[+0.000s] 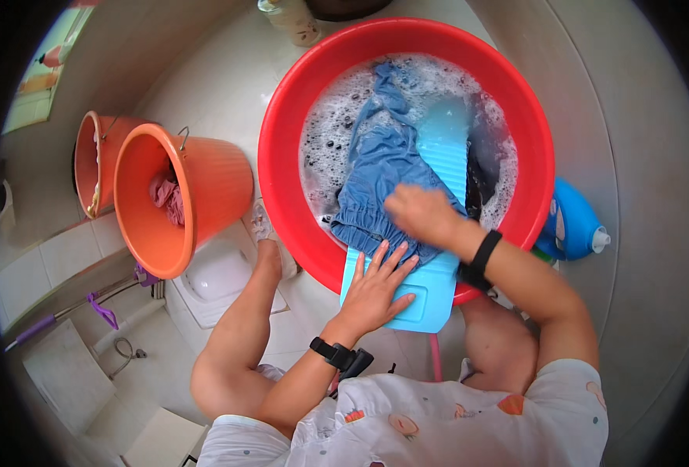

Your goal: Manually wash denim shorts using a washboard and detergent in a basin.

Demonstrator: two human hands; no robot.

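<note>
Blue elastic-waisted denim trousers point(388, 154) lie wet over a light-blue plastic washboard point(445, 140) in a red plastic basin point(283, 134) of sudsy water. The board's lower end juts over the near rim. My left hand point(373, 292) rests flat on that end, fingers spread, with the fingertips on the gathered waistband. My right hand point(420, 213) is blurred and curled into a fist over the denim near the waistband; nothing shows inside it. A dark cloth point(482, 169) is partly under water right of the board.
Two orange buckets point(219, 181) point(111, 134) are at the left, one holding a pink cloth point(169, 198). A blue detergent bottle point(575, 219) stands between basin and right wall. A squat toilet pan point(216, 274) lies left of my leg. Behind the basin is a clear container point(292, 23).
</note>
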